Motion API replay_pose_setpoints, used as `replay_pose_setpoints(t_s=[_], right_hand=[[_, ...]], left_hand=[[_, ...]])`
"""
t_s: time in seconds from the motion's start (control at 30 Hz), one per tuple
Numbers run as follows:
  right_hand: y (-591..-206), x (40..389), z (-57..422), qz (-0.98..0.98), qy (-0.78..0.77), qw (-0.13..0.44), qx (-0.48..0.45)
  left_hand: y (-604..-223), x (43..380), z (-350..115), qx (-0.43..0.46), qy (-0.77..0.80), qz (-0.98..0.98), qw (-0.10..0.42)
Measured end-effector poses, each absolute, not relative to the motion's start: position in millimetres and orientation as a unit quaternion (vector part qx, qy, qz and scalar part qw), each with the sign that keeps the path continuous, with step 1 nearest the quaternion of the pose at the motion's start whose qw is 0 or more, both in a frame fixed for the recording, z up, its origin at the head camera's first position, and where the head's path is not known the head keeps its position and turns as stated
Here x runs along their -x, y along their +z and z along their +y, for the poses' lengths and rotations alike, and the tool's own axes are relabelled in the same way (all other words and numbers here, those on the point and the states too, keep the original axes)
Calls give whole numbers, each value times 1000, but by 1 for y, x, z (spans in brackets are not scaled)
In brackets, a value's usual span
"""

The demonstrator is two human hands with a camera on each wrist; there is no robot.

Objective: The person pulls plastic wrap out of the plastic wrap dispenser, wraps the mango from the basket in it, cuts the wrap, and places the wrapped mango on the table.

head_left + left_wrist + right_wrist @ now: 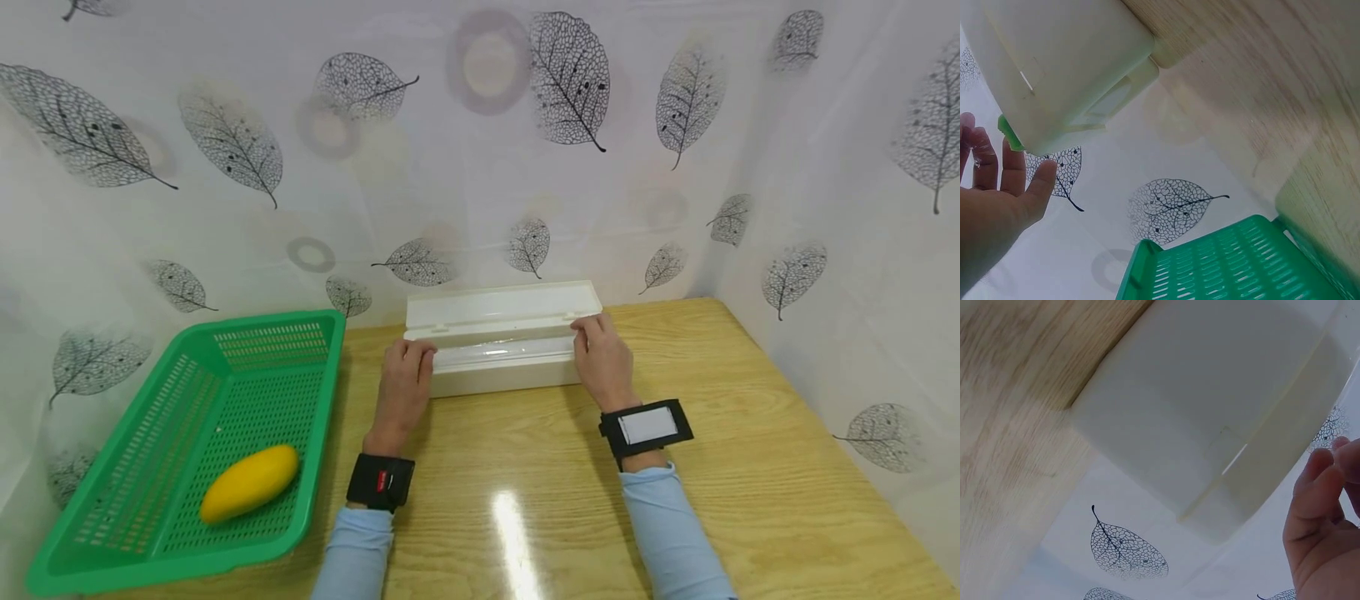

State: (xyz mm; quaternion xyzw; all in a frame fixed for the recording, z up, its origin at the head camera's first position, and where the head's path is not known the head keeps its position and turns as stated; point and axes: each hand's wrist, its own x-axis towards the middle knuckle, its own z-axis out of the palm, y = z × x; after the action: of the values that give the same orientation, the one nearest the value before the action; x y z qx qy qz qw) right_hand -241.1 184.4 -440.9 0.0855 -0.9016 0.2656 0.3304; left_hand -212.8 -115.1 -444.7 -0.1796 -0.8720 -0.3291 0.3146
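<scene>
A white cling film dispenser [504, 377] sits near the back of the table with its lid [502, 305] raised toward the wall. Clear, shiny cling film [501, 348] stretches across its opening. My left hand [405, 379] is at the dispenser's left end, thumb and fingertips pinching the film there. At the right end, my right hand [604, 363] has its thumb and index finger together on the film's other side. From the left wrist view, a small green piece [1010, 132] shows at the dispenser's edge beside the fingers. Both wrists wear black straps.
To the left stands a green perforated basket [318, 467], holding a yellow mango [250, 483]. The wooden table [517, 467] meets a leaf-patterned sheet [465, 183] behind and along the right side.
</scene>
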Motion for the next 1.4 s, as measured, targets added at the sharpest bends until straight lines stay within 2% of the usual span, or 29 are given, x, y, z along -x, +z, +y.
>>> replay_pose_setpoints(t_s=[0.23, 0.67, 1.1, 1.4], right_hand=[[-442, 243, 185, -875, 327, 341, -107], [-437, 238, 195, -879, 355, 290, -131], [-435, 235, 200, -881, 349, 290, -133], [-431, 233, 200, -880, 358, 283, -130]], left_hand=[[-445, 214, -116, 178, -318, -877, 312], [-444, 213, -118, 174, -302, -875, 336], [-440, 209, -119, 140, -290, -887, 331], [-439, 210, -120, 169, -355, -868, 302]])
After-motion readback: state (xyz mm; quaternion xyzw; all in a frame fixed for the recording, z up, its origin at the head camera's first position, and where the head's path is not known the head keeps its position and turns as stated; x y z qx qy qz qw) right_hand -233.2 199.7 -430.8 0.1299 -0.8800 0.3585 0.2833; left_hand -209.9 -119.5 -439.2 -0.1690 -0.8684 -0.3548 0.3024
